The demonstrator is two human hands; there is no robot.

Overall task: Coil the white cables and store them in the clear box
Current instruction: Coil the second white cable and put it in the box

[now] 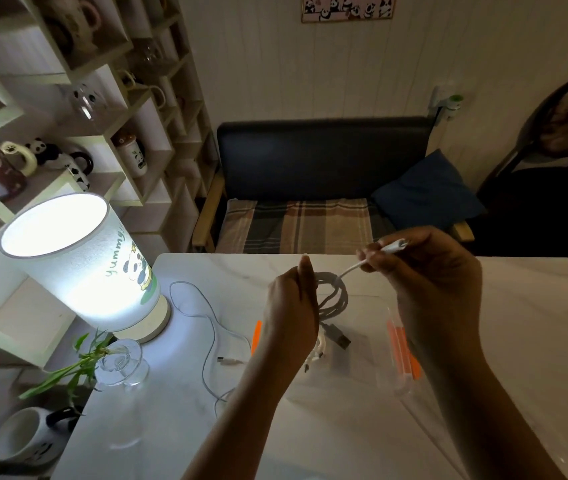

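Note:
My left hand [293, 306] holds a coil of white cable [336, 294] upright above the clear box [402, 389]. My right hand [435, 271] pinches the cable's free end near its white plug [395, 244], raised to the right of the coil. The USB plug end [339, 337] hangs from the coil down over the box. Inside the box lies another white cable bundle [317, 355], partly hidden by my left wrist. A second thin white cable [208, 327] lies loose on the table to the left of the box.
A lit lamp [78, 268] stands at the table's left. A glass vase with a green plant [121, 365] sits in front of it. Orange clips [404, 351] mark the box's sides. A sofa [320, 188] stands beyond the white table [518, 323].

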